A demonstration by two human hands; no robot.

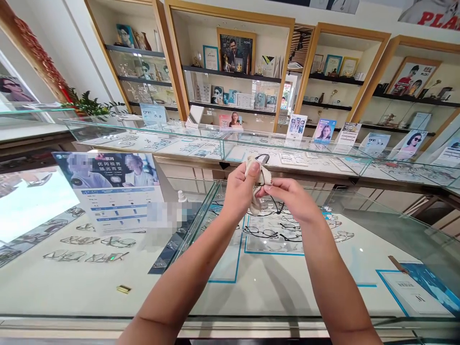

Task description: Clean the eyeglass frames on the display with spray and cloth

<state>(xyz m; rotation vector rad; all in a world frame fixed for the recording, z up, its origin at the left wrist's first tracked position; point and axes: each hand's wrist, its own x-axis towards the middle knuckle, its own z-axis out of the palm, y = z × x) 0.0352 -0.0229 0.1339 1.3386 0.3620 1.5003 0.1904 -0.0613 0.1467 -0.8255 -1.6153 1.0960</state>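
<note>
Both my hands are raised over the glass display counter, close together. My left hand (241,187) is closed, its thumb pressing a cream cloth (255,207) with a zigzag edge around part of a pair of eyeglasses. Dark temples of these eyeglasses (279,207) stick out above and below the cloth. My right hand (289,195) pinches the glasses at the cloth's right side, with thumb and finger together. The lenses are mostly hidden by cloth and fingers. Beneath my hands, several eyeglass frames (265,233) lie inside the case.
A printed stand-up sign (115,191) and a white bottle (182,197) are at the left on the glass. A leaflet (409,292) lies at the right. Beyond runs another glass counter (161,143) with upright cards, backed by wooden shelves (230,72).
</note>
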